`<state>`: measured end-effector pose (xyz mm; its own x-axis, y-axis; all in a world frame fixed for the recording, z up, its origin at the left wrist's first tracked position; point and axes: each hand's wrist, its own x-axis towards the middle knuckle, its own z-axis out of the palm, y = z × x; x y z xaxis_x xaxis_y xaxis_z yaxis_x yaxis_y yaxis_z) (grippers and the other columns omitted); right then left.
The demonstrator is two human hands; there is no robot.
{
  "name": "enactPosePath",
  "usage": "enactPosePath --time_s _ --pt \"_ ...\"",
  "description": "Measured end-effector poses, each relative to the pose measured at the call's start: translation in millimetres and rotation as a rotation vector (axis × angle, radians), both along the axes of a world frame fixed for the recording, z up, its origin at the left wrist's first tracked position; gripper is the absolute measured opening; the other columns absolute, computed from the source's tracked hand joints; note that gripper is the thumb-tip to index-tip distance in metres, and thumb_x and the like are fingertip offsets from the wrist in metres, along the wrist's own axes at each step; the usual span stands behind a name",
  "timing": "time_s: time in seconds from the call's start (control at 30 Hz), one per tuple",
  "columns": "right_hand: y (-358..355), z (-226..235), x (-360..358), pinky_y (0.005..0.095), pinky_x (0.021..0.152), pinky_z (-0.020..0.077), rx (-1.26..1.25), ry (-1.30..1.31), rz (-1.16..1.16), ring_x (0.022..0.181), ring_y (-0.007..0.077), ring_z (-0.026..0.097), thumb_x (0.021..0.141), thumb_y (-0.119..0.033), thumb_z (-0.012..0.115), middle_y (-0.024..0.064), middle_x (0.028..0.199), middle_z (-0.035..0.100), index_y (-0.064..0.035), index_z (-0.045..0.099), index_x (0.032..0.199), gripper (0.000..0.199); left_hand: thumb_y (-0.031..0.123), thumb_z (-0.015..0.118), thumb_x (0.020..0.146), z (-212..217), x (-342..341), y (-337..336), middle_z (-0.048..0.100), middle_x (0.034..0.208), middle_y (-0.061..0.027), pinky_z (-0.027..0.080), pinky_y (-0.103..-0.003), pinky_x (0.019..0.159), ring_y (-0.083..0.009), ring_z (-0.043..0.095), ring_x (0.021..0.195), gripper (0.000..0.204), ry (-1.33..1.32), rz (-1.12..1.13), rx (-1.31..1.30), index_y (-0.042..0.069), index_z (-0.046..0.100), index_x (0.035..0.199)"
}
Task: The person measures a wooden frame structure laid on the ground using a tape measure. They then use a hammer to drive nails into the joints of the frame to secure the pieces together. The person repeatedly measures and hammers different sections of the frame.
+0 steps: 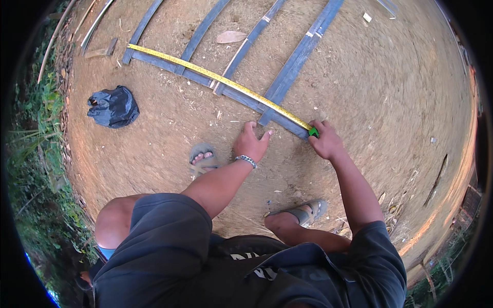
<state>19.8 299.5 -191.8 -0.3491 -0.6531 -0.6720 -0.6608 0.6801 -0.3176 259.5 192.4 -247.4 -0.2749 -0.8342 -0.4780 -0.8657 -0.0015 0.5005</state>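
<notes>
Head cam view: right hand point(327, 140) is wrapped around a tape measure point(314, 132), and the fingers cover most of it, so just a bit of green case pokes out. Can't tell if those fingers also touch the board point(197, 78) under them. The yellow tape point(205, 73) runs from that hand off to the far left along the board; its markings are too small to read, same for whatever's on the tip.

Left hand point(251, 143) is loosely curled, thumb spread wide from the fingers, over the dirt just short of the board. Ahead of both hands, the long gray strips point(292, 66) get cut off by the top edge. Left forearm hides part of one sandal point(204, 160). Well left of the left hand there's a crumpled black bag point(114, 107), contents hidden.
</notes>
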Motion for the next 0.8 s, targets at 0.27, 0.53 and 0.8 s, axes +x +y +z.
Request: enactPosePath --time_s 0.27,0.53,0.8 --pt "3.2 -6.0 -0.1 0.0512 0.101 0.0505 -0.039 -0.024 0.002 0.120 0.0397 0.060 0.088 -0.036 0.062 0.0183 0.126 0.059 -0.0183 0.058 0.137 0.052 0.051 0.083 0.082 0.9 -8.6 -8.1 0.064 0.082 -0.0124 0.053 -0.045 0.074 -0.0314 0.065 0.077 0.068 -0.016 0.089 -0.032 0.005 0.058 0.126" --pt "11.0 -17.0 -2.6 0.0511 0.101 0.0496 -0.082 -0.049 0.024 0.122 0.0409 0.058 0.088 -0.034 0.064 0.0204 0.129 0.055 -0.0159 0.055 0.139 0.055 0.058 0.078 0.084 6.5 -24.6 -13.8 0.073 0.094 -0.0162 0.055 -0.043 0.080 -0.0322 0.071 0.089 0.061 -0.026 0.333 0.094 0.005 0.068 0.112" --pt "9.3 -14.0 -5.0 0.0520 0.102 0.0485 -0.074 -0.023 0.041 0.123 0.0414 0.056 0.089 -0.035 0.065 0.0195 0.130 0.054 -0.0174 0.054 0.139 0.054 0.056 0.078 0.085 21.6 -35.4 -18.6 0.075 0.101 -0.0177 0.055 -0.041 0.085 -0.0319 0.072 0.094 0.059 -0.007 0.446 0.172 0.004 0.069 0.111"
